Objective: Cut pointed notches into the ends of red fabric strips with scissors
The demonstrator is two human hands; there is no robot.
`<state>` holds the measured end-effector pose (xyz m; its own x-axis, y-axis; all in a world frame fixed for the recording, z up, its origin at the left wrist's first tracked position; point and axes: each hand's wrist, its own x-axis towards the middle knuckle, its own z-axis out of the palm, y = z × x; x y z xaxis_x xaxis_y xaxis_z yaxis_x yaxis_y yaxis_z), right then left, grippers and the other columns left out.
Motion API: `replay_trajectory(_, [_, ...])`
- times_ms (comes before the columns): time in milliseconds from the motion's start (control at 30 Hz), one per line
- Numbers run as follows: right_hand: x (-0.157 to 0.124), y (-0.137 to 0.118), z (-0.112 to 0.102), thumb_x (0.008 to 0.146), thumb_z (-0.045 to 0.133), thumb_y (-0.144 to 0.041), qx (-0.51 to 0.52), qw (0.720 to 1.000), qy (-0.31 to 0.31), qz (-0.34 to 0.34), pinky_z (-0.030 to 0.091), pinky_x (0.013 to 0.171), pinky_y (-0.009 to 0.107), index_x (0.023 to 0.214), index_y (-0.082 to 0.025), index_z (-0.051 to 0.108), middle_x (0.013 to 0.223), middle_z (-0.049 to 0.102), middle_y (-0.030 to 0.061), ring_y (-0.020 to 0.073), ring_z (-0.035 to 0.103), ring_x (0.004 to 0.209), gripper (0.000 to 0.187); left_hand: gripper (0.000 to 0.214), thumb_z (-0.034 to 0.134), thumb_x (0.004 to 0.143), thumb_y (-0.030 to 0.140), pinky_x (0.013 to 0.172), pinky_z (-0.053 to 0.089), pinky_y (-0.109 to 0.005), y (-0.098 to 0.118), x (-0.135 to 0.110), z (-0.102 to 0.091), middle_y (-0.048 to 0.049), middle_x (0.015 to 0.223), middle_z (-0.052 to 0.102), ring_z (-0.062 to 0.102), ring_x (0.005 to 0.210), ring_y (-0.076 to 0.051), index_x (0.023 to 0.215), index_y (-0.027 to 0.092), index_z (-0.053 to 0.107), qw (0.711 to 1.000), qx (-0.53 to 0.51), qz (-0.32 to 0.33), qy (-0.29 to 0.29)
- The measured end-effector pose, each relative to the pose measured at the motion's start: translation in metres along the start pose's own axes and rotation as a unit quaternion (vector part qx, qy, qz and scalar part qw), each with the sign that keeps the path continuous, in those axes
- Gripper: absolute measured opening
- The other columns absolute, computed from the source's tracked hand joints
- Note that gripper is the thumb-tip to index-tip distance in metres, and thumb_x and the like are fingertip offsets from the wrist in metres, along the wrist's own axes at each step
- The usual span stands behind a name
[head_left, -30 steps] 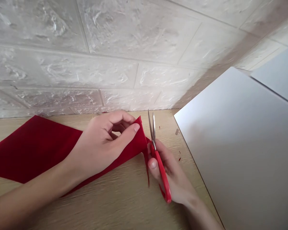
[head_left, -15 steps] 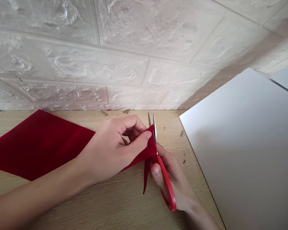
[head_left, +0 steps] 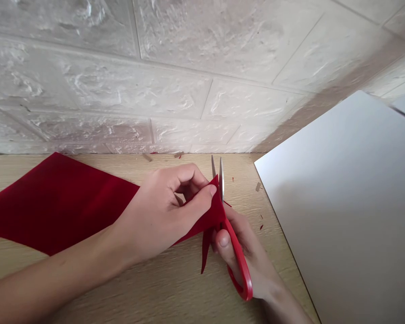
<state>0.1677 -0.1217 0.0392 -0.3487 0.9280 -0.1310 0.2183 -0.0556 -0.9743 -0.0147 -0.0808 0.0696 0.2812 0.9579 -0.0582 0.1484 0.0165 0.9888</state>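
A long piece of dark red fabric (head_left: 64,207) lies across the wooden tabletop (head_left: 162,288) from the left edge toward the middle. My left hand (head_left: 162,211) pinches its right end between thumb and fingers and lifts it a little. My right hand (head_left: 246,252) grips red-handled scissors (head_left: 234,252), whose metal blades (head_left: 218,177) point away from me along the fabric's right edge. A thin cut strip of fabric (head_left: 205,252) hangs down beside the scissors.
A white board (head_left: 351,216) covers the right side of the table. A white brick-pattern wall (head_left: 175,76) stands right behind the table. Small red and brown scraps (head_left: 258,186) lie near the scissors and along the wall.
The scissors have worked farther along the fabric's right edge, and the cut strip has grown longer and hangs lower. My left hand has shifted slightly right with the fabric end.
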Motion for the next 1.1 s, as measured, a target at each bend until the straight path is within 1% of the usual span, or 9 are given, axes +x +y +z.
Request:
replay_trajectory(300, [0.0000, 0.0003, -0.0009, 0.092, 0.057, -0.077, -0.002, 1.000, -0.004, 0.001, 0.032, 0.054, 0.029, 0.085, -0.024, 0.050, 0.069, 0.045, -0.0037, 0.0135, 0.037, 0.060, 0.054, 0.020, 0.066, 0.092, 0.028, 0.045, 0.047, -0.011, 0.0000, 0.0013, -0.0004, 0.0062, 0.068, 0.069, 0.061, 0.054, -0.006, 0.074, 0.020, 0.067, 1.000, -0.009, -0.001, -0.004])
replay_trajectory(567, [0.0004, 0.0023, -0.0011, 0.093, 0.058, -0.074, 0.007, 1.000, -0.009, 0.003, 0.030, 0.054, 0.028, 0.086, -0.023, 0.051, 0.068, 0.042, -0.0049, 0.0119, 0.034, 0.059, 0.052, 0.022, 0.064, 0.094, 0.030, 0.044, 0.045, -0.011, -0.0034, 0.0000, 0.0000, 0.0067, 0.067, 0.066, 0.059, 0.052, -0.005, 0.074, 0.021, 0.067, 1.000, -0.004, -0.003, -0.008])
replay_trajectory(767, [0.0006, 0.0020, -0.0012, 0.094, 0.058, -0.073, 0.004, 1.000, -0.010, 0.004, 0.029, 0.052, 0.026, 0.087, -0.022, 0.052, 0.069, 0.043, -0.0047, 0.0109, 0.034, 0.059, 0.052, 0.023, 0.064, 0.094, 0.032, 0.045, 0.046, -0.011, -0.0026, 0.0000, -0.0002, 0.0068, 0.069, 0.066, 0.059, 0.053, -0.005, 0.074, 0.022, 0.066, 1.000, 0.004, -0.008, -0.008])
replay_trajectory(1100, [-0.0012, 0.0037, -0.0007, 0.094, 0.057, -0.073, -0.003, 1.000, -0.005, 0.003, 0.030, 0.052, 0.026, 0.084, -0.023, 0.047, 0.068, 0.045, -0.0044, 0.0112, 0.035, 0.059, 0.052, 0.023, 0.064, 0.093, 0.033, 0.044, 0.045, -0.012, -0.0036, 0.0003, -0.0009, 0.0068, 0.068, 0.066, 0.058, 0.053, -0.005, 0.073, 0.023, 0.066, 1.000, 0.009, -0.010, -0.005])
